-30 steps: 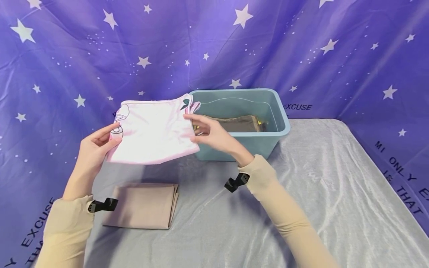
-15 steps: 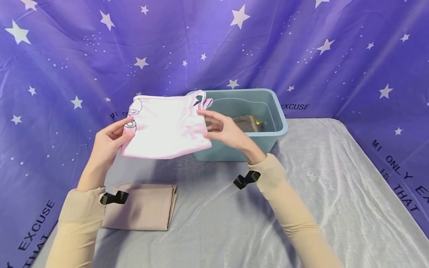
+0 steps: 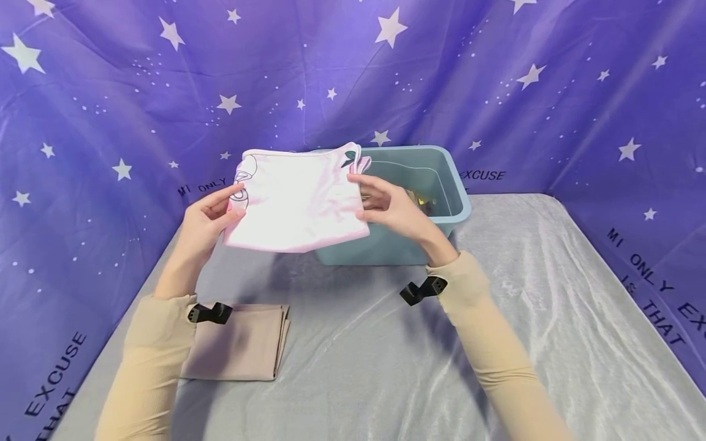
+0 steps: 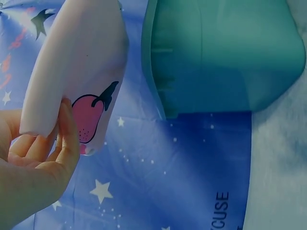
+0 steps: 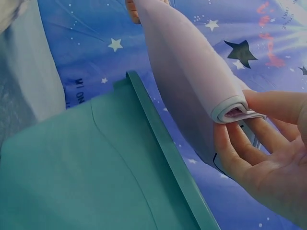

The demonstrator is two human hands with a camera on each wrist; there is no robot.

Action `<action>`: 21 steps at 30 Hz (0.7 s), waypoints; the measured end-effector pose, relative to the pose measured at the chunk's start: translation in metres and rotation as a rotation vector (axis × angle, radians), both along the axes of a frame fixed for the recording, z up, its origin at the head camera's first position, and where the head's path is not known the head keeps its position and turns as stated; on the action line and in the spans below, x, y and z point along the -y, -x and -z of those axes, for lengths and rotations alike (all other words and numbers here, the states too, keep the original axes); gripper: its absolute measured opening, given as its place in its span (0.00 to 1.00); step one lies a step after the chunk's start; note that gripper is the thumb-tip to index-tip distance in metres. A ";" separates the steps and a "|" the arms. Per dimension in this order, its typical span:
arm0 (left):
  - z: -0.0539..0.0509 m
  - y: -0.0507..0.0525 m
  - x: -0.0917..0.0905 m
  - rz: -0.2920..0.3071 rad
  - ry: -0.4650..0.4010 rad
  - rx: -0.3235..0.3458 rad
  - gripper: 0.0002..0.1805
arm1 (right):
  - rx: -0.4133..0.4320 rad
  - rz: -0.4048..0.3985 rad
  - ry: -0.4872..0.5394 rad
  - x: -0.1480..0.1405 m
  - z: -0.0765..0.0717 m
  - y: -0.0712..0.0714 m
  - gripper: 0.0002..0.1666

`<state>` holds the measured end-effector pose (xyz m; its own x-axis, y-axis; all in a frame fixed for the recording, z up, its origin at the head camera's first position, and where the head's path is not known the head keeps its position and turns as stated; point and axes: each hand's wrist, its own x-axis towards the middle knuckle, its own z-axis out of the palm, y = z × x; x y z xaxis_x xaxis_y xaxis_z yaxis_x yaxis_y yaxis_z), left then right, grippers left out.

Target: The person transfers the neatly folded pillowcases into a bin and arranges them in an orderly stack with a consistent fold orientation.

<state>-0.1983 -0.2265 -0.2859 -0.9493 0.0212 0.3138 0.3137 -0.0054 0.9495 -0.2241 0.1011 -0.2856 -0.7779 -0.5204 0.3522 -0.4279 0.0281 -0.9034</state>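
Note:
A folded pale pink garment with dark line prints hangs in the air between both hands, partly in front of the bin. Its left edge is pinched by the left hand, thumb toward me. The right hand grips the opposite edge. In the left wrist view a pink fruit print shows on the cloth beside the fingers. The right wrist view shows the layered, rolled end of the garment between thumb and fingers. Behind the right hand stands a blue-green plastic bin; the hand and garment hide much of its inside.
A folded beige-pink cloth lies on the grey velvety table cover, partly behind the left forearm. Something brown and yellow shows inside the bin. A purple star-patterned curtain closes off the back and sides.
Both hands have carried the pink garment to the right and slightly up, further across the front of the bin. The brown contents of the bin are now mostly covered. The grips stay the same.

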 end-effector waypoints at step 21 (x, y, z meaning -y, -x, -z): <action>0.000 0.034 -0.051 0.089 -0.018 0.047 0.23 | 0.000 0.103 0.070 -0.050 0.000 0.006 0.36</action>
